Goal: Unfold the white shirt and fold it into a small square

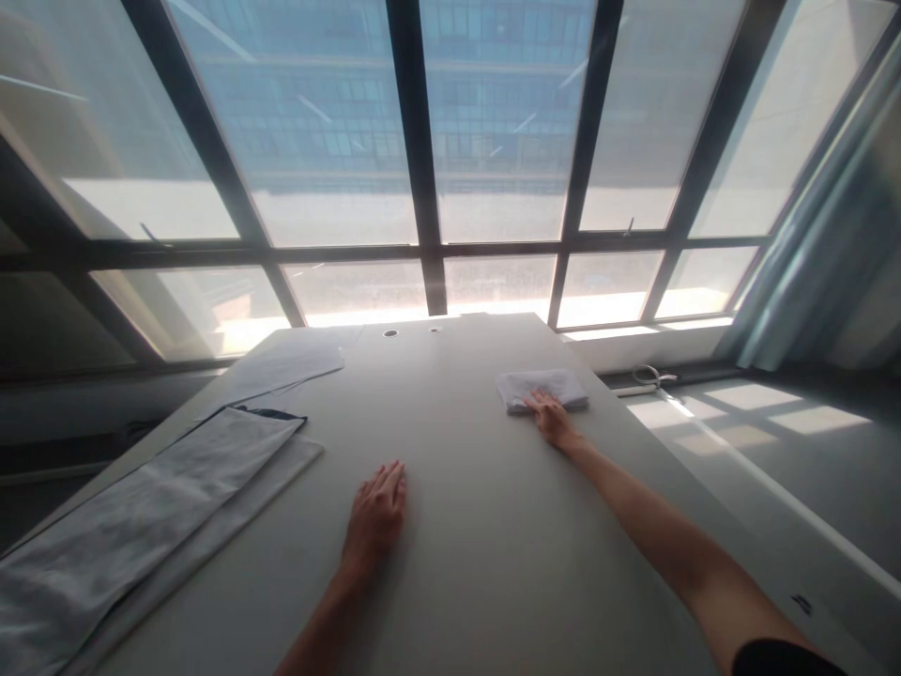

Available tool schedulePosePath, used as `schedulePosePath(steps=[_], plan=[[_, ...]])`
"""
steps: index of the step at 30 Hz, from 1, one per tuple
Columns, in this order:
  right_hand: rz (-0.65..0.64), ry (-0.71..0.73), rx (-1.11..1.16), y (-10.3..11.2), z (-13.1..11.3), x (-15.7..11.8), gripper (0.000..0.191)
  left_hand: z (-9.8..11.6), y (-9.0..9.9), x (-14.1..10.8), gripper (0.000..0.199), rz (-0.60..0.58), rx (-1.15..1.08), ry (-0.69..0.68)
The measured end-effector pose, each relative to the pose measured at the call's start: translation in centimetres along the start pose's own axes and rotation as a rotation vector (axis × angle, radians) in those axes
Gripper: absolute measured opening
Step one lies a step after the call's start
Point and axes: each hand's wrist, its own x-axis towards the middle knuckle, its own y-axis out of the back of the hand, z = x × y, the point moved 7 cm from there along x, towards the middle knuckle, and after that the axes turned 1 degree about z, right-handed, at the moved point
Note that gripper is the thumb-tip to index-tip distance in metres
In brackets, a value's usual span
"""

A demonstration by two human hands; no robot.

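Note:
My left hand (376,514) lies palm down on the white table (450,554), fingers stretched out and holding nothing. Farther off to the right, my right hand (553,418) rests on the near edge of a folded white cloth (541,379). Its fingers are extended over the top of the cloth rather than wrapped round it. The cloth is a flat, layered rectangle. Along the table's left side lie long pieces of white fabric (161,507), partly overlapping, the upper one with a dark edge.
Beyond those pieces, a thin white sheet (288,361) lies at the far left of the table. Two holes, one a round hole (390,333), are near the back edge. Tall windows (499,122) stand behind, a curtain (823,225) and a cable (651,377) to the right.

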Motion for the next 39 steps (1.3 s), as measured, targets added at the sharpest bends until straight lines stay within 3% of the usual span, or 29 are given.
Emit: schedulePosePath(steps=[6,13,17,21,25,27,30,33,39], plan=[[0.021,-0.021,0.011,-0.4,3.5,4.8,0.050,-0.2,-0.1,-0.2,0.057,-0.008,0.003,0.001],[0.017,-0.004,0.017,-0.6,4.7,8.6,0.050,-0.5,-0.4,0.0,0.056,-0.022,0.003,0.017],[0.011,0.025,0.006,-1.0,3.6,8.8,0.056,-0.4,-0.4,0.2,0.055,-0.012,0.006,0.018],[-0.029,0.107,-0.013,-2.0,1.0,7.4,0.059,-0.4,-0.5,0.5,0.056,-0.014,0.013,0.003],[-0.017,0.096,0.012,-2.2,-0.4,6.1,0.064,-0.5,-0.5,0.8,0.057,-0.011,0.013,-0.002],[0.062,0.044,0.021,-1.5,-0.2,5.8,0.063,-0.6,-0.4,0.7,0.056,-0.007,0.005,-0.001],[0.172,-0.184,-0.005,-0.6,2.2,5.6,0.063,-0.5,-0.2,0.6,0.056,-0.010,-0.009,-0.007],[0.125,-0.395,-0.031,-1.2,5.1,5.7,0.066,-0.5,-0.1,0.5,0.056,-0.011,-0.015,-0.007],[0.021,-0.407,-0.072,-2.3,7.4,7.3,0.069,-0.6,-0.4,0.4,0.059,0.000,-0.002,-0.031]])
